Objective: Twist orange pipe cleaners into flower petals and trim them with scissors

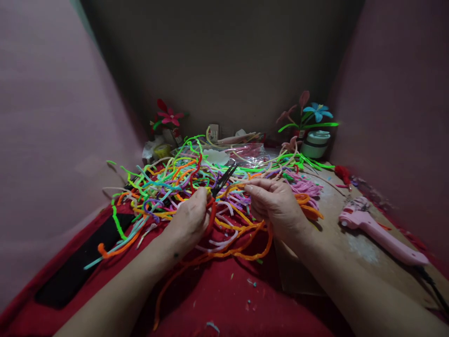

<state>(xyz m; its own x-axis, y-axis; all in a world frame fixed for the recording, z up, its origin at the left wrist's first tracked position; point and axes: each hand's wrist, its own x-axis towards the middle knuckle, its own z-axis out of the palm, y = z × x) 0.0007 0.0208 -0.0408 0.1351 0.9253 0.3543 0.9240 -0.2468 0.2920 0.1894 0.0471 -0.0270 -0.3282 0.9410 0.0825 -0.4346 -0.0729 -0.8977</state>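
Observation:
My left hand [192, 215] is closed around the red handle of a pair of scissors [224, 180], whose dark blades point up and away to the right. Between the fingertips of my right hand [278, 203] is an orange pipe cleaner [235, 186], its end reaching left toward the scissors. Whether the blades touch it, I cannot tell. More orange pipe cleaners [250, 255] loop below my hands over the red cloth. Behind and around both hands spreads a tangled heap of pipe cleaners [168, 185] in green, purple, yellow, pink and light blue.
A pink glue gun [384, 238] lies on a brown board [333, 210] at the right. On the left is a flat black object [84, 260]. Pipe-cleaner flowers [317, 112], a lidded jar [315, 143] and a clear plastic bag [247, 154] stand or lie along the back wall.

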